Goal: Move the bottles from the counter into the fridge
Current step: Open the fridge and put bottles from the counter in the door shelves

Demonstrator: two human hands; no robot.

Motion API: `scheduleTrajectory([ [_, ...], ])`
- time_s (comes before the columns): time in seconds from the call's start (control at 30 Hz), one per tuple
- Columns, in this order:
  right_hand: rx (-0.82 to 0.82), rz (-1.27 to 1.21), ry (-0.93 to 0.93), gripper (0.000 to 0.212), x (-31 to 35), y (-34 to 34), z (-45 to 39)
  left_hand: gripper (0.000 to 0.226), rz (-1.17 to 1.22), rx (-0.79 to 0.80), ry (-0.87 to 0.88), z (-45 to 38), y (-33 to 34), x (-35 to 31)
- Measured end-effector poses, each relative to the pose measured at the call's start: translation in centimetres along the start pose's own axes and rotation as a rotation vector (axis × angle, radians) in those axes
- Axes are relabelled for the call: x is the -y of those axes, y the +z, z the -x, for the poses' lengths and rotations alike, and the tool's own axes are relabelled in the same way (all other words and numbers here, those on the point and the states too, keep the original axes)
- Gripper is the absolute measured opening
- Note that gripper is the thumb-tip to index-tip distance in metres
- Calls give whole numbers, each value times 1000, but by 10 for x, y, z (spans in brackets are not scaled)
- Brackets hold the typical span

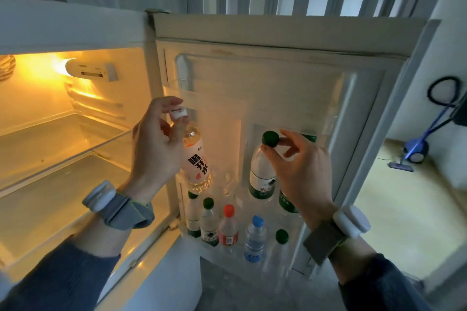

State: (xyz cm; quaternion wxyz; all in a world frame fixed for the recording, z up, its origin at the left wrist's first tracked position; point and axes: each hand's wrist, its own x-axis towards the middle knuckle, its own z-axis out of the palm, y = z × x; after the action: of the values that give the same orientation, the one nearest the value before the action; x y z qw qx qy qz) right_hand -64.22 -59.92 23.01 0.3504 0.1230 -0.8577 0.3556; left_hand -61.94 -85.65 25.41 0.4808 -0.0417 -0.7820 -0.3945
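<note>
The fridge door (290, 40) stands open in front of me. My left hand (154, 144) grips the neck of a white-capped bottle (195, 159) with an orange-and-white label, held at the left of the door's middle shelf. My right hand (300, 166) pinches the green cap of a clear bottle (261, 171) with a green label at the right of that shelf. Another green-labelled bottle (286, 203) stands partly hidden behind my right hand. On the bottom door shelf stand several bottles: green-capped (209, 225), red-capped (228, 227), blue-capped (255, 237).
The lit fridge interior (63, 139) with glass shelves lies to the left. A transparent upper door shelf (214, 98) sits above my hands. A blue vacuum cleaner (417, 149) stands on the floor at the right, beyond the door.
</note>
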Motion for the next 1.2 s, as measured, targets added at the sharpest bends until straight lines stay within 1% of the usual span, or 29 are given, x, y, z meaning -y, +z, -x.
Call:
scheduleTrajectory([
  [0.13,-70,-68,49,43,0,7,-4,40,114,-66,-63,-3,8,3],
  [0.33,-50,-118,117,39,-6,15,-10,49,158,-156,-116,-11,22,6],
  [0.47,-62,-166,154,35,-6,15,-11,51,184,-160,-147,-14,35,7],
  [0.57,-68,-177,165,32,-6,14,-13,48,191,-172,-161,-14,44,11],
  [0.77,-56,-146,173,29,-7,12,-16,54,237,-236,-208,-14,49,11],
  [0.87,-61,-126,165,31,-10,12,-16,57,270,-293,-228,-14,51,14],
  [0.97,-65,-122,179,38,-12,12,-15,56,290,-346,-242,-13,53,16],
  [1.1,-58,-110,178,43,-14,11,-15,50,271,-330,-268,-9,59,17],
  [1.2,-54,-112,167,43,-13,11,-15,44,267,-310,-297,-5,64,21],
])
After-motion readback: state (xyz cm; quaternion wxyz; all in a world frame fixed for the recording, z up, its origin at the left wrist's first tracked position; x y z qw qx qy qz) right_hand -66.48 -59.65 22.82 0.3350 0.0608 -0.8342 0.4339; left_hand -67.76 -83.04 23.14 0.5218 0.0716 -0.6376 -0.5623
